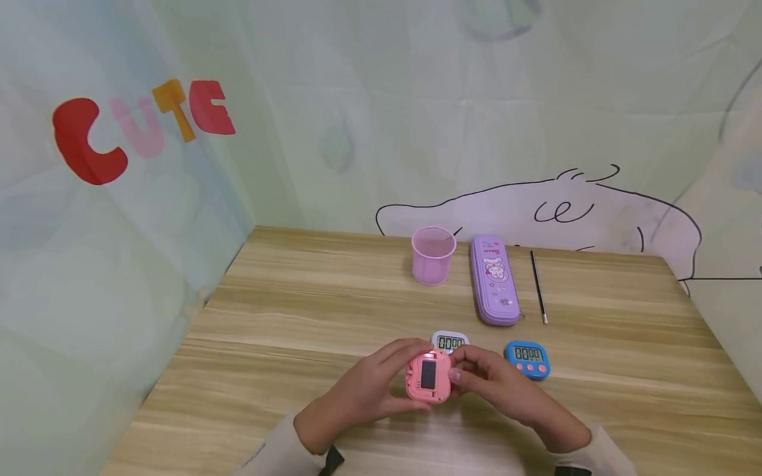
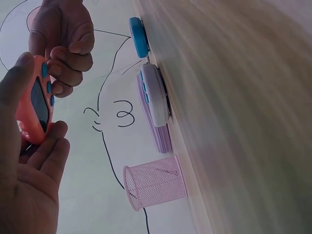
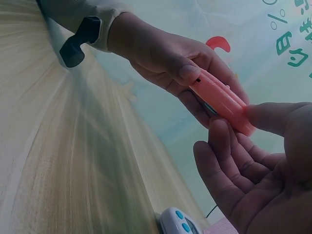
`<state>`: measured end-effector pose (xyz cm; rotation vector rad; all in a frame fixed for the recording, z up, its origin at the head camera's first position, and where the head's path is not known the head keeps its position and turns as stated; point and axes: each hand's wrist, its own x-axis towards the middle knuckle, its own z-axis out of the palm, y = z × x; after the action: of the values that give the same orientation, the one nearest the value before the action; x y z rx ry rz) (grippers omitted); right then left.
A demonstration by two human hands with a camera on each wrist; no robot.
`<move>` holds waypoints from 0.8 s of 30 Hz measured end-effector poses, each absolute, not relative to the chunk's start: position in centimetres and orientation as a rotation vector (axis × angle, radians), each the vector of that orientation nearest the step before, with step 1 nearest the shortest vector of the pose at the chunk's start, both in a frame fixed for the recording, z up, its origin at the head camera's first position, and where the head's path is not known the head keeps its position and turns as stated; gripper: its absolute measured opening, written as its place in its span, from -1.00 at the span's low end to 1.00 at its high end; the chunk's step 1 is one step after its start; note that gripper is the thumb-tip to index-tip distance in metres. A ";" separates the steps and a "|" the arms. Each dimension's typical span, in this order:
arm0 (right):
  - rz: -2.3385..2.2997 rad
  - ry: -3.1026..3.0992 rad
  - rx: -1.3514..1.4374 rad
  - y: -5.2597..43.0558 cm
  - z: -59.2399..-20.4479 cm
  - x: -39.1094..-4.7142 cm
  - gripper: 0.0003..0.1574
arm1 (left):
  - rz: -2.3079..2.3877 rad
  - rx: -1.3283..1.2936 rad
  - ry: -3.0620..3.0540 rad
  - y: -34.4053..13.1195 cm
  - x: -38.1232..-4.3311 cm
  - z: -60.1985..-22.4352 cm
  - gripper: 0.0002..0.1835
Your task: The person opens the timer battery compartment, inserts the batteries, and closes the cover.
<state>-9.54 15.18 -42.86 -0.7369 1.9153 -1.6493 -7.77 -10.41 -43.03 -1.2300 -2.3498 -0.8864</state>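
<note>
A pink digital timer (image 1: 428, 375) is held up over the near part of the table, its back with a dark rectangle turned to the head camera. My left hand (image 1: 372, 383) grips it by the top and bottom edges, thumb below in the head view. At its right edge my right hand (image 1: 497, 383) pinches the timer between thumb and curled fingers. The left wrist view shows the front of the pink timer (image 2: 36, 102), with a dark screen and blue buttons. Just behind the hands lies a white timer (image 1: 449, 340), partly covered by them.
A blue timer (image 1: 527, 360) with pink buttons lies right of the hands. Farther back stand a pink mesh cup (image 1: 431, 264) and, lying flat, a purple pencil case (image 1: 495, 281) and a black pencil (image 1: 538, 285). A printed cloth (image 1: 333, 99) hangs behind the wooden table (image 1: 268, 317).
</note>
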 end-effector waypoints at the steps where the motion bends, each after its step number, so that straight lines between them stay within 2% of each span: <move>1: -1.649 1.918 -0.737 15.2 -42.8 -9.5 -0.72 | -0.890 -1.229 -2.352 -10.4 -7.8 -43.0 -0.05; 12: -1.665 2.083 -0.773 14.6 -43.5 -9.4 -0.67 | -0.924 -1.137 -2.451 -10.6 -7.8 -43.0 -0.10; 24: -1.531 2.416 -1.081 13.7 -43.5 -8.1 -0.35 | -0.906 -0.973 -2.661 -10.9 -7.7 -43.0 -0.16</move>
<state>-8.10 13.71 -43.54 -1.0810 2.4163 -1.5311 -7.71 -10.85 -42.99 -0.9730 -2.6612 -0.9058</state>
